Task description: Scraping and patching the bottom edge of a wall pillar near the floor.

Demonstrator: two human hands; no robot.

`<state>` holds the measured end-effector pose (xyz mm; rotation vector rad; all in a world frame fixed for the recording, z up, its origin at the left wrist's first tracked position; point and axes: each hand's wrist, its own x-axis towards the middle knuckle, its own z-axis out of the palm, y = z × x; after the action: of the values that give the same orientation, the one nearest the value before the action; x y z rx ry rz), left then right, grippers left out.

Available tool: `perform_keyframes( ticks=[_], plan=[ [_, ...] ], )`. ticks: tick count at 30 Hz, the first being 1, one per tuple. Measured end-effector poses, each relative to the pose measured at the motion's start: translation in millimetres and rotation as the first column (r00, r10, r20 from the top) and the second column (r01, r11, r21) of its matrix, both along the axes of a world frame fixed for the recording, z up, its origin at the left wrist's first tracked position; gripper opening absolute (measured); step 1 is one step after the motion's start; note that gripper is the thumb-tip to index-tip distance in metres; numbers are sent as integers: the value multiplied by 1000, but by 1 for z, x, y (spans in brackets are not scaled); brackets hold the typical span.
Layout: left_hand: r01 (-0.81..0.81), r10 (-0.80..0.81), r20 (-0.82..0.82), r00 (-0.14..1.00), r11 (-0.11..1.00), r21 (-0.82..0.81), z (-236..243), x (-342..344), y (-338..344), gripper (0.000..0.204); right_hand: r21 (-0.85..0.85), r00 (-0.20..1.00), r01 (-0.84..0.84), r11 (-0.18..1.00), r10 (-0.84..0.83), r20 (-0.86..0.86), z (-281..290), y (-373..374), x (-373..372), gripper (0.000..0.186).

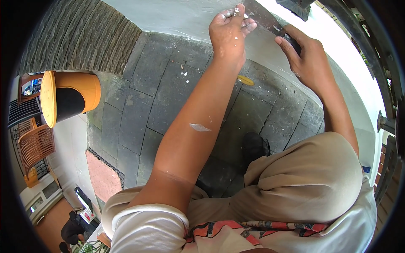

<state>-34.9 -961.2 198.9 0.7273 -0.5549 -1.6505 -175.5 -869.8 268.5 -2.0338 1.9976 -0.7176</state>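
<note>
High in the view, my right hand (310,59) grips the dark handle of a putty knife (266,19) with a wide, brownish blade. Bits of white paste cling to the blade. My left hand (228,31) is beside the blade's far end, fingers curled and thumb pointing up. White paste smears its fingers and thumb, and what it holds, if anything, I cannot make out. Both hands are in front of a low, pale wall (181,19) with a smooth coat. A white smear marks my left forearm.
Grey stone paving (139,101) below carries white specks and a yellow leaf (245,80). Ribbed stone cladding (84,38) joins the wall at left. A yellow-and-black bin (71,97) and a pink mat (103,175) are to the left. Dark metal railing (382,63) runs along the right.
</note>
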Motion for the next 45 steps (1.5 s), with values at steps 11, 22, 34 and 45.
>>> perform_keyframes(
  ticks=[11, 22, 34, 45],
  plan=[
    [-18, 19, -16, 1000, 998, 66, 7, 0, 0, 31, -25, 1000, -22, 999, 21, -23, 4, -4, 3, 33],
    [-6, 4, 18, 1000, 996, 86, 11, 5, -1, 30, 10, 1000, -16, 1000, 15, 21, 8, -6, 8, 32],
    [-46, 37, 78, 996, 992, 118, 24, 8, 3, 32, 0, 1000, -19, 1000, 19, 9, 10, -10, 11, 30],
    [-66, 56, 84, 995, 991, 120, 23, 9, -1, 32, 2, 1000, -28, 1000, 28, 0, 13, -15, 13, 31]
  ],
)
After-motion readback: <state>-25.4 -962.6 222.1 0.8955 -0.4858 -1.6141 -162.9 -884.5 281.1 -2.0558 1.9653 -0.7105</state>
